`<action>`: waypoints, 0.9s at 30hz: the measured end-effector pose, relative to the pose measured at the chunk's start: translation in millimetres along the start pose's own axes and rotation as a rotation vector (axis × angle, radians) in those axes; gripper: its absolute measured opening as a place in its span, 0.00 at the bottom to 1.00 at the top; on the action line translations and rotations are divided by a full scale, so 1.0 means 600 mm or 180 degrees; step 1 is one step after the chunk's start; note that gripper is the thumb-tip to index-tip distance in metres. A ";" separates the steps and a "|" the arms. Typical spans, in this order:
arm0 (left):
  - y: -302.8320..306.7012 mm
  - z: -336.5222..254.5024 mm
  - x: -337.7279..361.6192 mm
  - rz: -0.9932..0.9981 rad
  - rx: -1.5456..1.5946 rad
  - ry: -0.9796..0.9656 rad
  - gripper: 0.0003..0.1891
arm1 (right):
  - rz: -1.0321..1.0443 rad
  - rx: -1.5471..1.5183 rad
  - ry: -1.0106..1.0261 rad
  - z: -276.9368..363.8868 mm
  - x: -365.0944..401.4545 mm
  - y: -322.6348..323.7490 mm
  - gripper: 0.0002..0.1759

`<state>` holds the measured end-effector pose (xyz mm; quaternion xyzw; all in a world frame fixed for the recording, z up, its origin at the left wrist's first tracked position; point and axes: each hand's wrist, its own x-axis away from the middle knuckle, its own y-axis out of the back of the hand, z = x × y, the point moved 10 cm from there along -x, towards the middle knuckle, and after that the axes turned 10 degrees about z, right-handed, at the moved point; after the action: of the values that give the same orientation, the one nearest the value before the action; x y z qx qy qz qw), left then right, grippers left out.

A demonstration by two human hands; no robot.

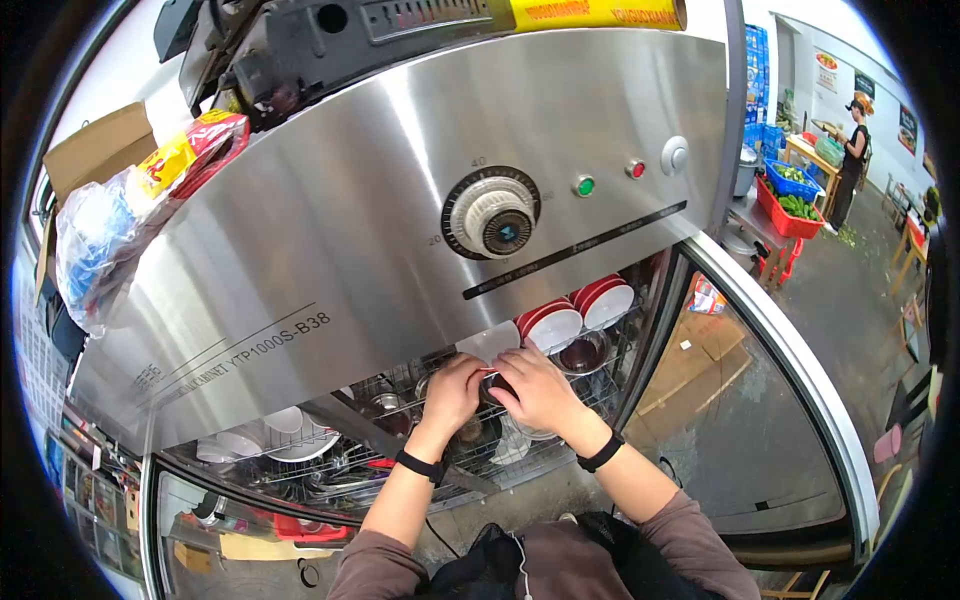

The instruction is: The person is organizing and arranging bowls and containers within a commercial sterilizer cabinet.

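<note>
Both hands reach into the open steel cabinet (pixel 330 220) at its upper wire rack. My left hand (pixel 455 392) has its fingers bent together at the edge of a white bowl (pixel 490 343). Close beside it, my right hand (pixel 537 388) curls over the same spot, its fingertips near the bowl and a dark reddish bowl behind. What the fingers pinch, if anything, is too hidden to tell. Right of the hands stand red-and-white bowls (pixel 551 326) tilted in a row, with a dark glossy bowl (pixel 584 354) below them.
The glass door (pixel 760 430) stands open on the right. White bowls (pixel 243 438) fill the rack's left side. Plastic bags (pixel 120 215) hang at the upper left. Farther off, a person (pixel 853 160) stands near a red crate (pixel 785 212) of green vegetables.
</note>
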<state>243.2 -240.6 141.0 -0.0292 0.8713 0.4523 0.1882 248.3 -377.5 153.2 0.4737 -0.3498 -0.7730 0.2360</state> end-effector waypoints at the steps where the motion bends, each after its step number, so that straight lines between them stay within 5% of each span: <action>1: -0.004 0.004 0.000 0.0112 -0.0061 -0.0027 0.07 | 0.0169 0.0011 -0.0037 -0.002 -0.008 -0.009 0.25; 6: 0.028 -0.018 0.031 -0.0070 -0.0541 -0.0129 0.17 | 0.0572 0.0206 -0.0224 -0.006 -0.034 -0.050 0.24; 10: 0.100 -0.083 0.097 -0.0431 -0.0984 -0.0932 0.19 | 0.1346 0.0341 -0.0687 -0.024 -0.058 -0.083 0.37; 11: 0.110 -0.088 0.126 -0.0407 -0.1016 -0.1066 0.19 | 0.1414 0.0271 -0.0807 -0.037 -0.064 -0.097 0.47; 16: 0.198 -0.096 0.248 -0.0830 -0.1353 -0.1306 0.15 | 0.2039 0.0147 -0.1403 -0.055 -0.098 -0.126 0.52; 21: 0.295 0.002 0.350 -0.1661 -0.1465 -0.0730 0.15 | 0.2156 0.0050 -0.1502 -0.097 -0.112 -0.175 0.48; 27: 0.358 0.114 0.349 -0.1292 -0.1332 0.0614 0.17 | 0.1851 0.0262 -0.1731 -0.078 -0.122 -0.158 0.41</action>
<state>22.4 -34.3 198.2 -0.2835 0.7495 0.5702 0.1811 319.2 -280.3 107.8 0.1420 -0.5497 -0.7565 0.3247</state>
